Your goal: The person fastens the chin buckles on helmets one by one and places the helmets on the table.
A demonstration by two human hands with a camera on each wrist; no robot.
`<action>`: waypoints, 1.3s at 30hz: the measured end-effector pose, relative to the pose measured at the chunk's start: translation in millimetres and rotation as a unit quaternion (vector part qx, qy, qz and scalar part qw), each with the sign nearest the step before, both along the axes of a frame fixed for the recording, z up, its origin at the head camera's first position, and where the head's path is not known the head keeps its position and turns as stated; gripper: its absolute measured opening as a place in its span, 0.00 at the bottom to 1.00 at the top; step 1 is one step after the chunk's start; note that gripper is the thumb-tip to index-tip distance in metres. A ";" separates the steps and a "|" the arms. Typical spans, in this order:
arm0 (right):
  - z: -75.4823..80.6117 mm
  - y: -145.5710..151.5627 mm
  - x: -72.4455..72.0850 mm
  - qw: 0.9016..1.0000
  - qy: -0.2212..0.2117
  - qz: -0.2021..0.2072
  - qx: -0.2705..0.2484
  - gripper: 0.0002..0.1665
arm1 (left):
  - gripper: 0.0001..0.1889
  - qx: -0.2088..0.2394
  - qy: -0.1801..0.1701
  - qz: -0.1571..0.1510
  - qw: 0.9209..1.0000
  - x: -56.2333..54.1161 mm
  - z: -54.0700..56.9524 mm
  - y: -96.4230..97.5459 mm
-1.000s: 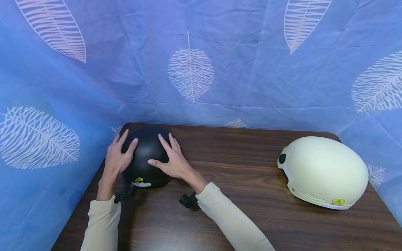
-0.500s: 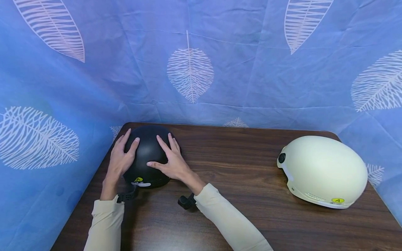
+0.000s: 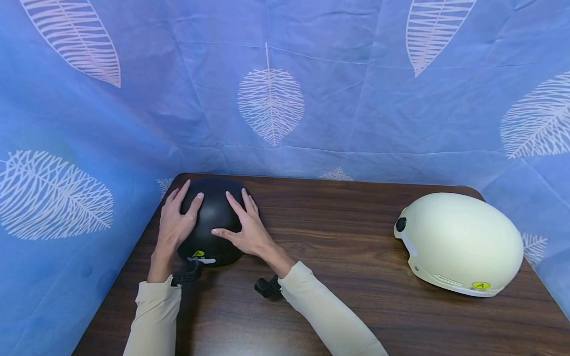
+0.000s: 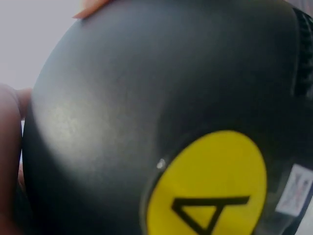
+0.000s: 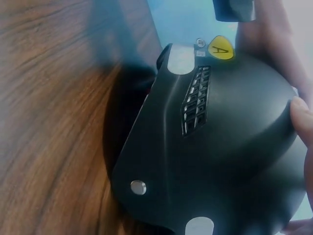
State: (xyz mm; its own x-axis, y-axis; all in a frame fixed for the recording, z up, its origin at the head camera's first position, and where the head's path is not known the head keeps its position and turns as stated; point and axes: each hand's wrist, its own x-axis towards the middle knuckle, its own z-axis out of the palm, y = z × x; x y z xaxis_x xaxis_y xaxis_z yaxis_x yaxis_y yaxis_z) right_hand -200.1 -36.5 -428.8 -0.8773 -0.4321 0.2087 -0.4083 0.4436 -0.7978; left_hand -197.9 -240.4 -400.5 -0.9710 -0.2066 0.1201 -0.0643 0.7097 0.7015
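Observation:
A matte black helmet (image 3: 209,222) sits at the far left corner of the table, its yellow "A" sticker (image 4: 208,183) and white strip toward the near side. My left hand (image 3: 174,222) rests on its left side with fingers spread and fairly straight. On its right side lies my right hand (image 3: 249,230), fingers fanned out and the thumb over the front of the shell. In the right wrist view the helmet's slotted vent (image 5: 196,100), a silver rivet (image 5: 138,187) and its lower edge close to the wood show. The helmet's inside is hidden.
A cream-white helmet (image 3: 458,242) with its own yellow "A" sticker stands on the right of the brown wood table (image 3: 329,247). A blue cloth with white leaf prints (image 3: 338,99) hangs behind and at both sides.
My left hand has shifted slightly right and further over the black helmet. The helmet has moved very slightly to the right; my right hand stays nearly in place on it.

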 end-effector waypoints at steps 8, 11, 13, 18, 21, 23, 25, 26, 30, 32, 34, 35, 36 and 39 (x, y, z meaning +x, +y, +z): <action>-1.2 8.7 -0.3 1.000 0.007 -0.003 -0.014 0.54 | 0.36 -0.038 0.032 0.000 0.999 1.6 9.6 13.3; -0.3 12.5 -0.5 1.000 0.003 -0.003 -0.016 0.55 | 0.36 -0.049 0.045 -0.002 0.998 1.8 11.7 18.0; 1.0 15.3 -0.8 1.000 0.001 -0.002 -0.018 0.56 | 0.36 -0.053 0.051 -0.003 0.997 2.2 13.1 21.3; 2.7 21.9 -1.1 1.000 -0.001 -0.009 -0.020 0.58 | 0.35 -0.064 0.070 -0.006 0.995 3.4 17.0 30.6; 3.6 25.1 -1.1 1.000 -0.001 -0.018 -0.020 0.59 | 0.35 -0.076 0.089 -0.012 0.993 4.1 20.5 37.6; 4.0 27.0 -0.9 0.999 -0.001 -0.026 -0.023 0.60 | 0.36 -0.084 0.099 -0.018 0.991 5.1 23.2 42.2; 5.0 28.5 -0.3 0.999 -0.004 -0.033 -0.029 0.62 | 0.36 -0.091 0.106 -0.024 0.990 6.1 25.1 46.2; 5.2 29.1 -0.2 0.999 -0.005 -0.037 -0.032 0.64 | 0.37 -0.093 0.108 -0.027 0.989 6.7 25.9 47.8; 6.2 31.2 0.5 0.998 -0.007 -0.050 -0.041 0.70 | 0.37 -0.101 0.117 -0.034 0.987 7.5 29.2 53.1; 6.6 32.3 0.6 0.997 -0.005 -0.056 -0.047 0.71 | 0.37 -0.103 0.122 -0.040 0.986 7.9 32.0 55.5; 6.6 33.8 0.6 0.997 -0.004 -0.062 -0.055 0.72 | 0.37 -0.105 0.127 -0.046 0.985 7.9 34.7 57.4; 6.3 34.7 0.6 0.996 -0.003 -0.066 -0.059 0.72 | 0.37 -0.105 0.129 -0.051 0.985 8.1 36.2 58.3; 6.1 35.8 0.8 0.996 -0.004 -0.070 -0.063 0.72 | 0.36 -0.104 0.131 -0.057 0.984 8.3 37.5 59.0; 4.5 39.5 0.9 0.994 -0.005 -0.085 -0.075 0.71 | 0.34 -0.095 0.133 -0.075 0.984 8.2 39.9 60.3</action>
